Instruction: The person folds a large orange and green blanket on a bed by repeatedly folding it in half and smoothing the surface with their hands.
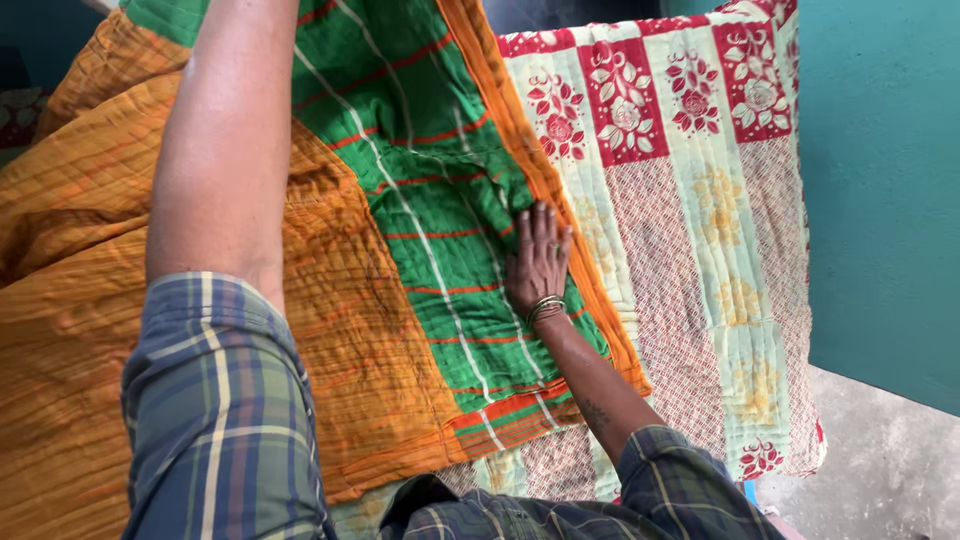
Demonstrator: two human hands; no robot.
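The green-and-orange quilt (420, 200) lay spread over a floral red-and-cream quilt (690, 250) on a bed, its long axis running from the near edge up and away toward the top of the view. Its green striped panel ran the same way, with thin white and orange lines crossing it, and an orange border (545, 190) ran along its right edge, slanting from upper left to lower right. The wide orange part (90, 300) filled the left side and was cut off by the frame.

The right hand (538, 262) lay flat on the green panel just beside the orange border, palm down, fingers (540, 222) stretched out and released, pointing away from the person; thin bangles (545, 308) circled the wrist. The left arm (225, 150) reached up over the quilt and out of the top of the view, so its hand was hidden and I cannot tell how its fingers stood. Plaid sleeves (215, 420) covered both upper arms.

A teal wall (880, 180) stood to the right, with grey floor (880, 470) below it.
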